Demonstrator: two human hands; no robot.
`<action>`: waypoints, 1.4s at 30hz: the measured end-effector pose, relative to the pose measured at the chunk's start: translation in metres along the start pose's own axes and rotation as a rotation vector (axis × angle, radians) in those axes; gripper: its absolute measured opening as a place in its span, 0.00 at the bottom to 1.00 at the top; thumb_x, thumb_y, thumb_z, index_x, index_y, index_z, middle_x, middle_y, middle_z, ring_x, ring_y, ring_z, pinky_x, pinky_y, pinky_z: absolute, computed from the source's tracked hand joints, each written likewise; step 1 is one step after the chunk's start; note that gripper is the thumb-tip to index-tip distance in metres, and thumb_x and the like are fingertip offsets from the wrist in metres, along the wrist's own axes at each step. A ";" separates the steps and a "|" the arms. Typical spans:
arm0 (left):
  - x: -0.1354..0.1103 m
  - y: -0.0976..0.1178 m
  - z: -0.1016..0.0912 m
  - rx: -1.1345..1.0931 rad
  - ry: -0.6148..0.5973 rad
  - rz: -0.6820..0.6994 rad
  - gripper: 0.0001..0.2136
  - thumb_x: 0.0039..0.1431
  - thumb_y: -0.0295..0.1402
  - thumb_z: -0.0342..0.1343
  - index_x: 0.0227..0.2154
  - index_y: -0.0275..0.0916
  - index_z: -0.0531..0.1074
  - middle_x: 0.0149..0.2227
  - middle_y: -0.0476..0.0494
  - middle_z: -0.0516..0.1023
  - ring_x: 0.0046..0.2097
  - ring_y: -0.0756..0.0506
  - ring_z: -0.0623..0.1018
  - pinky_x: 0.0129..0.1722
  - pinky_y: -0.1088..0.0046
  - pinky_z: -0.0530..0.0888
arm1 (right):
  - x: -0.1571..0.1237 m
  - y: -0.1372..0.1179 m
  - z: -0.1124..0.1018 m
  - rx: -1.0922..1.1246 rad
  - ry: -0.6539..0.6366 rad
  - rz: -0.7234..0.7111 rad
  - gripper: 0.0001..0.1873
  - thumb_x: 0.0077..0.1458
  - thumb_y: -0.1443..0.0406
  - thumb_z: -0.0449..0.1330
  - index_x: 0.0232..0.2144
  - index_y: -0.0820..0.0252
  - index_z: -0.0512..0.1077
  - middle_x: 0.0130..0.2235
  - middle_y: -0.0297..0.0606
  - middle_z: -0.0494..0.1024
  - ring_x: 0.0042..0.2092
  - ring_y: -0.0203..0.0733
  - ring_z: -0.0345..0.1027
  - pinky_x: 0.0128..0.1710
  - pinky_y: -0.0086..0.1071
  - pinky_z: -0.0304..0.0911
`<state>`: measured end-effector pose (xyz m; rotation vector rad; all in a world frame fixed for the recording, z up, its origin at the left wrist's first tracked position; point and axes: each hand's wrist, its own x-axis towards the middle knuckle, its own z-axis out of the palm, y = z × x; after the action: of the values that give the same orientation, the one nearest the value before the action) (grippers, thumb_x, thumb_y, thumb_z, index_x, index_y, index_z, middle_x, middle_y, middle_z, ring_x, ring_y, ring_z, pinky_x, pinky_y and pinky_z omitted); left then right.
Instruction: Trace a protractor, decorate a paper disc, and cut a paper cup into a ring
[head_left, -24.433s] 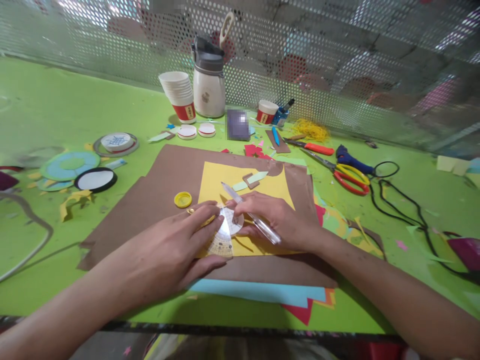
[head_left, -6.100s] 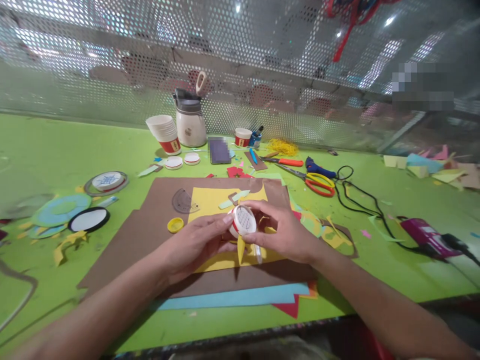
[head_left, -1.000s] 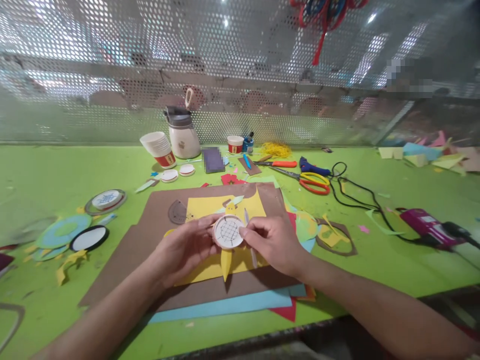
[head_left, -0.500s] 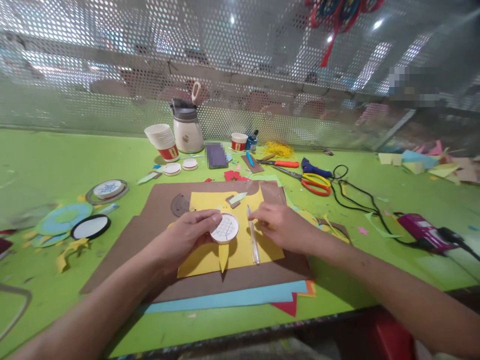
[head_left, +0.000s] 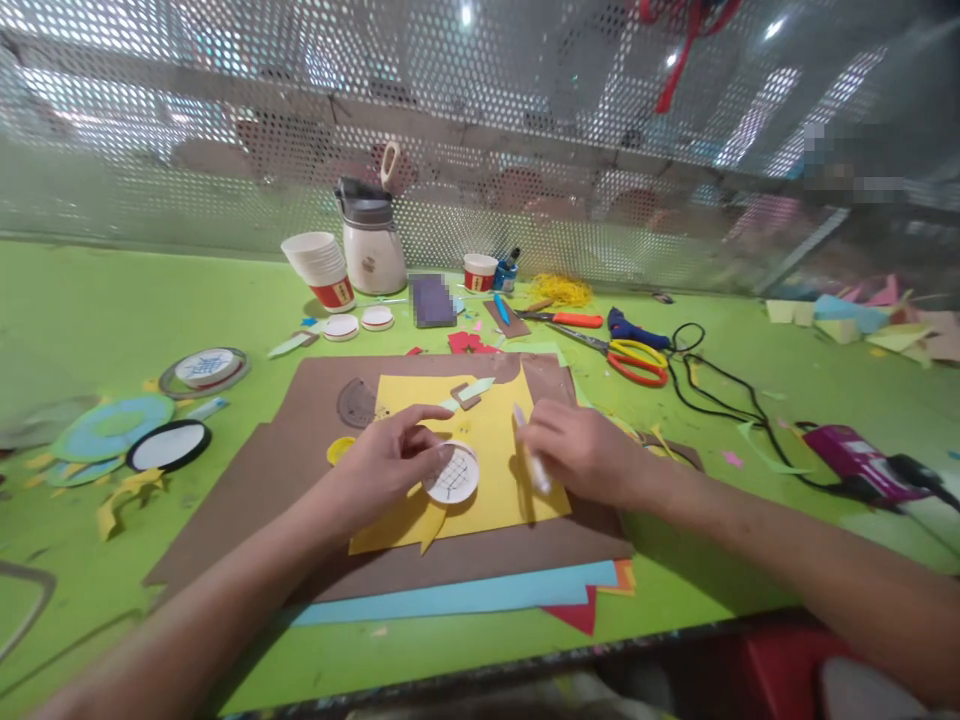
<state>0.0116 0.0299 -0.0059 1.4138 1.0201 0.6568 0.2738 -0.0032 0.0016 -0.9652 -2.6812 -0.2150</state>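
Note:
My left hand (head_left: 386, 460) pinches a white round cup bottom (head_left: 452, 476) marked with a drawn grid and a yellow paper point hanging from it, just above the yellow paper sheet (head_left: 487, 440). My right hand (head_left: 577, 450) is closed around a clear pen (head_left: 529, 462), held over the right part of the yellow sheet. The yellow sheet lies on a brown sheet (head_left: 300, 470). A small protractor (head_left: 355, 403) and a yellow bottle cap (head_left: 341, 450) lie on the brown sheet to the left.
Stacked paper cups (head_left: 319, 268), a white jug (head_left: 371, 240), scissors (head_left: 634, 360), an orange cutter (head_left: 574, 320), a glue gun with black cord (head_left: 637, 330) and a magenta tool (head_left: 855, 462) sit on the green table (head_left: 112, 290). Round cut-outs (head_left: 169, 445) lie left. A mesh wall stands behind.
My right hand has picked the pen up off the yellow sheet. My left hand has shifted the gridded cup bottom slightly lower and tilted it.

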 end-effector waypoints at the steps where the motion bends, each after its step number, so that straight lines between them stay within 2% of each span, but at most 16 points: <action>1: -0.001 0.000 0.001 0.017 0.006 -0.006 0.25 0.50 0.43 0.67 0.48 0.36 0.71 0.26 0.51 0.77 0.29 0.46 0.74 0.29 0.71 0.66 | -0.004 0.000 -0.003 0.080 0.099 0.080 0.12 0.66 0.72 0.49 0.38 0.63 0.72 0.33 0.43 0.74 0.35 0.43 0.66 0.33 0.36 0.63; 4: -0.002 0.000 0.005 0.110 0.030 -0.018 0.20 0.51 0.45 0.65 0.43 0.38 0.73 0.27 0.49 0.78 0.30 0.45 0.75 0.29 0.71 0.66 | -0.010 -0.005 -0.013 0.466 0.445 0.395 0.05 0.63 0.69 0.57 0.40 0.57 0.72 0.35 0.38 0.77 0.35 0.41 0.71 0.36 0.35 0.67; 5: -0.002 -0.001 0.006 0.172 0.039 -0.012 0.18 0.52 0.45 0.64 0.41 0.38 0.73 0.28 0.48 0.79 0.30 0.44 0.75 0.29 0.70 0.66 | -0.010 -0.008 -0.015 0.599 0.526 0.492 0.04 0.62 0.68 0.59 0.40 0.56 0.72 0.35 0.37 0.77 0.35 0.41 0.72 0.35 0.35 0.67; 7: -0.001 -0.001 0.007 0.350 0.065 0.038 0.16 0.55 0.46 0.60 0.39 0.39 0.75 0.29 0.46 0.79 0.31 0.43 0.75 0.31 0.69 0.67 | -0.008 -0.014 -0.016 0.796 0.600 0.622 0.03 0.61 0.67 0.61 0.39 0.55 0.72 0.34 0.35 0.76 0.32 0.39 0.71 0.32 0.34 0.67; 11: -0.002 0.000 0.003 0.666 0.143 0.189 0.16 0.59 0.45 0.54 0.38 0.38 0.77 0.35 0.42 0.77 0.34 0.42 0.75 0.35 0.66 0.68 | -0.005 -0.019 -0.013 0.960 0.611 0.694 0.03 0.60 0.68 0.61 0.38 0.54 0.72 0.30 0.32 0.73 0.29 0.37 0.69 0.30 0.34 0.67; 14: -0.008 0.004 0.000 0.779 0.149 0.203 0.18 0.60 0.43 0.51 0.45 0.37 0.75 0.44 0.38 0.76 0.40 0.38 0.76 0.40 0.62 0.69 | -0.005 -0.020 -0.012 0.966 0.581 0.722 0.03 0.60 0.68 0.61 0.37 0.55 0.72 0.29 0.31 0.73 0.30 0.37 0.69 0.31 0.34 0.67; 17: -0.018 0.010 0.000 0.863 0.077 0.192 0.24 0.60 0.48 0.52 0.53 0.37 0.71 0.52 0.35 0.73 0.47 0.33 0.75 0.47 0.56 0.68 | -0.007 -0.019 -0.013 1.000 0.590 0.744 0.03 0.60 0.68 0.61 0.36 0.55 0.72 0.26 0.30 0.72 0.26 0.36 0.68 0.27 0.32 0.65; 20: -0.025 0.015 0.003 0.915 -0.021 0.221 0.30 0.57 0.52 0.56 0.56 0.37 0.68 0.56 0.31 0.70 0.51 0.29 0.74 0.49 0.54 0.67 | -0.010 -0.015 -0.012 1.143 0.626 0.767 0.03 0.60 0.69 0.60 0.33 0.56 0.72 0.23 0.29 0.72 0.24 0.35 0.66 0.24 0.30 0.63; 23: -0.027 0.017 0.004 0.942 -0.118 0.234 0.27 0.57 0.49 0.56 0.55 0.38 0.68 0.55 0.32 0.70 0.51 0.30 0.74 0.48 0.55 0.68 | -0.012 -0.011 -0.009 1.349 0.625 0.780 0.04 0.61 0.70 0.59 0.35 0.57 0.73 0.23 0.29 0.72 0.24 0.35 0.65 0.23 0.29 0.61; 26: -0.025 0.018 0.004 0.961 -0.152 0.186 0.21 0.61 0.44 0.53 0.55 0.41 0.67 0.52 0.36 0.70 0.49 0.33 0.74 0.47 0.55 0.70 | -0.012 -0.011 -0.008 1.474 0.560 0.778 0.07 0.62 0.69 0.58 0.38 0.58 0.76 0.23 0.31 0.73 0.24 0.35 0.65 0.23 0.29 0.62; 30: -0.022 0.019 0.004 0.956 -0.134 0.151 0.17 0.64 0.42 0.49 0.52 0.43 0.69 0.48 0.39 0.71 0.46 0.36 0.75 0.45 0.56 0.71 | -0.008 -0.019 -0.020 1.382 0.400 0.701 0.08 0.66 0.66 0.58 0.43 0.58 0.77 0.31 0.35 0.77 0.33 0.37 0.72 0.33 0.32 0.69; 32: -0.019 0.018 0.003 0.950 -0.128 0.152 0.15 0.63 0.43 0.51 0.49 0.43 0.71 0.46 0.40 0.72 0.45 0.37 0.76 0.44 0.57 0.71 | -0.003 -0.023 -0.028 1.243 0.336 0.650 0.08 0.67 0.65 0.56 0.43 0.58 0.76 0.32 0.34 0.76 0.35 0.37 0.72 0.37 0.32 0.69; 34: -0.016 0.016 0.003 0.935 -0.118 0.158 0.16 0.62 0.43 0.53 0.48 0.42 0.71 0.44 0.40 0.73 0.43 0.37 0.76 0.43 0.58 0.71 | 0.002 -0.027 -0.034 1.090 0.297 0.606 0.07 0.67 0.64 0.56 0.40 0.58 0.74 0.32 0.32 0.74 0.34 0.34 0.70 0.36 0.30 0.67; 37: -0.012 0.012 0.002 0.884 -0.094 0.178 0.18 0.58 0.45 0.57 0.47 0.40 0.72 0.41 0.42 0.73 0.40 0.39 0.76 0.40 0.60 0.70 | 0.012 -0.034 -0.037 0.947 0.297 0.575 0.07 0.67 0.65 0.57 0.35 0.58 0.72 0.30 0.29 0.70 0.30 0.31 0.65 0.33 0.27 0.63; 42: -0.009 0.007 0.001 0.831 -0.106 0.168 0.18 0.57 0.44 0.61 0.46 0.40 0.72 0.41 0.44 0.72 0.38 0.42 0.75 0.38 0.64 0.69 | 0.023 -0.045 -0.031 0.931 0.405 0.593 0.08 0.63 0.68 0.59 0.30 0.58 0.69 0.27 0.26 0.67 0.28 0.30 0.62 0.30 0.27 0.60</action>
<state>0.0093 0.0221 0.0027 2.2462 1.1527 0.2597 0.2341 -0.0309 0.0363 -1.1348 -1.6838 0.7909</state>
